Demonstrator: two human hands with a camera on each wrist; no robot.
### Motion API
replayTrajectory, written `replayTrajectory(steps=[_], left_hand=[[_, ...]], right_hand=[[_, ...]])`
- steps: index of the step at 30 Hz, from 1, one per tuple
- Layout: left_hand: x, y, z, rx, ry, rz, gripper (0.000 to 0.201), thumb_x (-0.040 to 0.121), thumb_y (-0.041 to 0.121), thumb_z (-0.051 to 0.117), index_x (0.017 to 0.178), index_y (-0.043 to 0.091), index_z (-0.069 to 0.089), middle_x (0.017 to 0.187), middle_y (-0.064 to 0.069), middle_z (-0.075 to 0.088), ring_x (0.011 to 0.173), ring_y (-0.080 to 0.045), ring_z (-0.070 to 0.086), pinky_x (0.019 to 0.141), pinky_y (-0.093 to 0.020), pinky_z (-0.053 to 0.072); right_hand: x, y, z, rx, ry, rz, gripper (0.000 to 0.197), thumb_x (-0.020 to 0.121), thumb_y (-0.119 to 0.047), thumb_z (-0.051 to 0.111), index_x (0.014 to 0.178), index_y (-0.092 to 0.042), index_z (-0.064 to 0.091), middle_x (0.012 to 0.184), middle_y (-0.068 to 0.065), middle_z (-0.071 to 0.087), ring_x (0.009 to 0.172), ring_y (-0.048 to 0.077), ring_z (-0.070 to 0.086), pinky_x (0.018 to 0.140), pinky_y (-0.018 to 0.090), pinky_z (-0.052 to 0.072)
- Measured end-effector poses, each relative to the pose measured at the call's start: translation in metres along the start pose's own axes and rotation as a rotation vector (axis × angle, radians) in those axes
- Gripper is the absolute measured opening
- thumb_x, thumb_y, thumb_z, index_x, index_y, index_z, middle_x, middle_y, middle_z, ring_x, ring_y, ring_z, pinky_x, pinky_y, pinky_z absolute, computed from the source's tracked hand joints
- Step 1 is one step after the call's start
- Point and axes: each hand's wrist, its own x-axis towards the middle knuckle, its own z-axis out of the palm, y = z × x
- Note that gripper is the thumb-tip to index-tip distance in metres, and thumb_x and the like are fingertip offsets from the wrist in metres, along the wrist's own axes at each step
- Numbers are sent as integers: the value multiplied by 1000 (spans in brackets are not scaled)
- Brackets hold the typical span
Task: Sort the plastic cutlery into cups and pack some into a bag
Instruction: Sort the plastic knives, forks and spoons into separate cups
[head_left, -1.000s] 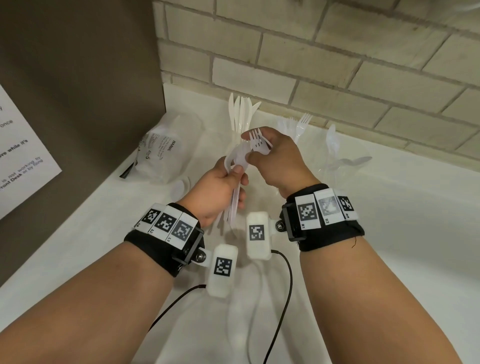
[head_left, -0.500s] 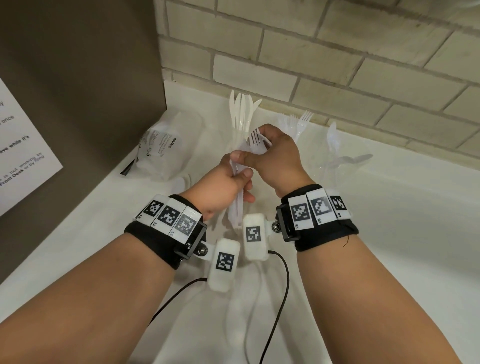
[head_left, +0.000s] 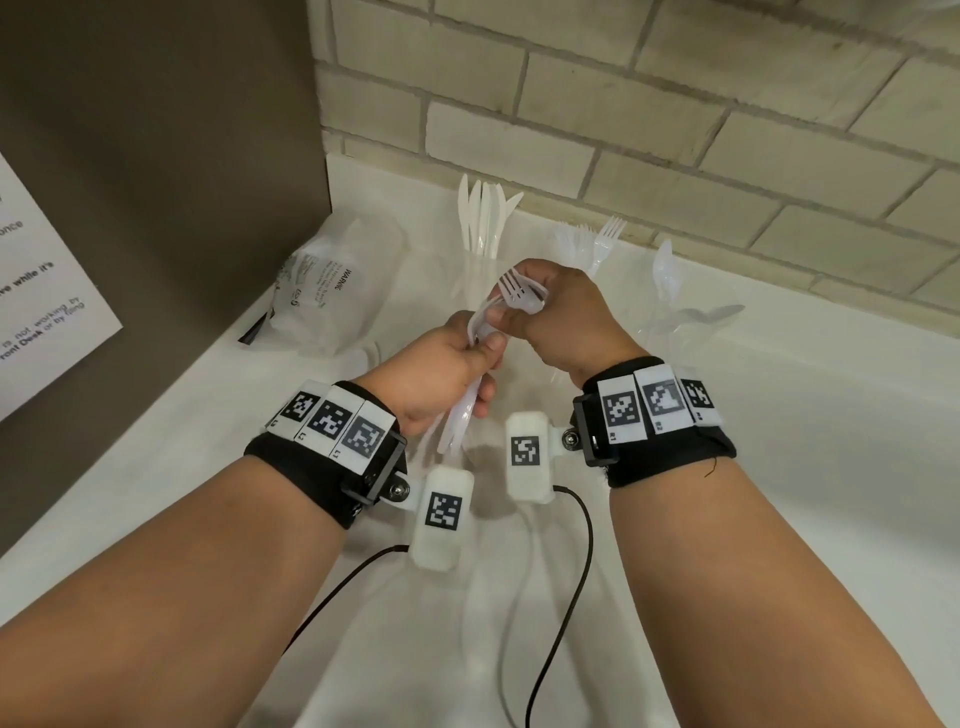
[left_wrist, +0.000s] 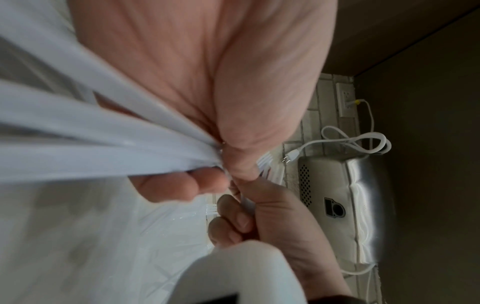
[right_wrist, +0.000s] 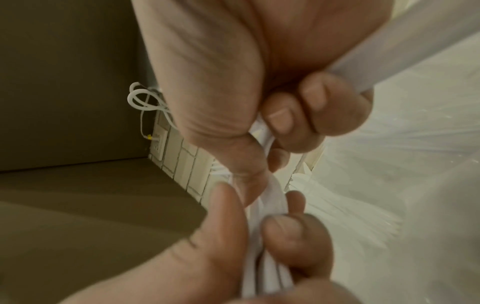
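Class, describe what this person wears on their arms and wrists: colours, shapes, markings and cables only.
Bare forearms, no sleeves. Each wrist has a black band: left band, right band. Each carries white tiles printed with black square codes. A white rounded camera box with its own code hangs off each; black cables trail away.

My arms are bare. Each wrist wears a black fabric band (head_left: 306, 470) topped with white tiles bearing black square codes. A white boxy camera (head_left: 440, 519), also coded, hangs from a screwed bracket, trailing a black cable (head_left: 563, 603).
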Motion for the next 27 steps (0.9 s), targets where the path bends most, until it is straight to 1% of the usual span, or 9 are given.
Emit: replayTrajectory(steps=[3, 6, 9, 12, 14, 17, 18, 22, 27], left_hand=[[2, 1, 1, -142, 41, -30, 35, 98, 37, 43, 118, 9, 47, 84, -4, 48, 56, -13, 44, 55, -30, 40], [5, 3, -2, -271, 119, -49, 28, 100, 33, 43, 111, 9, 52, 75, -7, 52, 55, -17, 46, 51, -31, 40], [8, 4, -3, -182, 174, -36, 33, 100, 33, 43, 112, 5, 53, 79, -9, 51, 57, -17, 48, 51, -29, 41], [10, 5, 1, -83, 233, -22, 39, 102, 34, 37, 115, 0, 51, 83, -10, 52, 56, -16, 47, 49, -28, 38], [10, 6, 3, -61, 252, -6, 42, 102, 35, 35, 117, 0, 52, 87, -13, 53, 57, -16, 50, 50, -28, 39], [6, 5, 3, -2, 198, 23, 38, 101, 37, 39, 117, 6, 55, 94, -6, 64, 63, -13, 57, 55, -28, 45], [6, 5, 3, 24, 171, 27, 33, 100, 32, 42, 118, 7, 54, 97, -3, 65, 63, -12, 57, 56, -26, 46], [6, 4, 2, -28, 146, 4, 18, 100, 18, 46, 112, 9, 55, 90, 0, 65, 57, -10, 51, 53, -24, 43], [7, 5, -4, -114, 94, -29, 16, 98, 19, 49, 107, 11, 60, 89, 0, 71, 63, -12, 62, 60, -26, 50]], right_hand=[[3, 6, 0, -52, 58, -10, 12, 84, -12, 69, 83, -20, 61, 77, -10, 60, 72, 3, 56, 66, 19, 44], [3, 9, -1, -19, 104, 1, 9, 86, -13, 68, 87, -17, 61, 81, -5, 61, 67, 8, 54, 59, 21, 44], [1, 7, 1, 51, 118, 38, 11, 88, -10, 66, 97, -8, 61, 88, 6, 61, 58, 14, 53, 42, 15, 40], [1, 7, 4, 91, 93, 86, 17, 90, -11, 63, 105, -6, 57, 91, 9, 60, 53, 16, 54, 38, 14, 38], [3, 7, 5, 53, 95, 91, 21, 90, -14, 64, 108, -11, 55, 97, 5, 59, 61, 17, 57, 45, 17, 46], [7, 8, 3, -107, 174, 45, 30, 88, -17, 66, 115, -10, 56, 98, -3, 58, 85, 20, 59, 77, 37, 57], [7, 7, 1, -120, 201, 25, 27, 87, -15, 66, 113, -11, 58, 95, -4, 58, 85, 20, 59, 79, 39, 56], [2, 7, 0, 119, 203, 72, 29, 85, -13, 70, 112, -12, 60, 89, 0, 62, 64, 16, 58, 51, 22, 48], [-1, 9, -1, 395, 196, 196, 13, 88, -14, 68, 97, -8, 62, 70, 3, 60, 45, 11, 49, 43, 21, 39]])
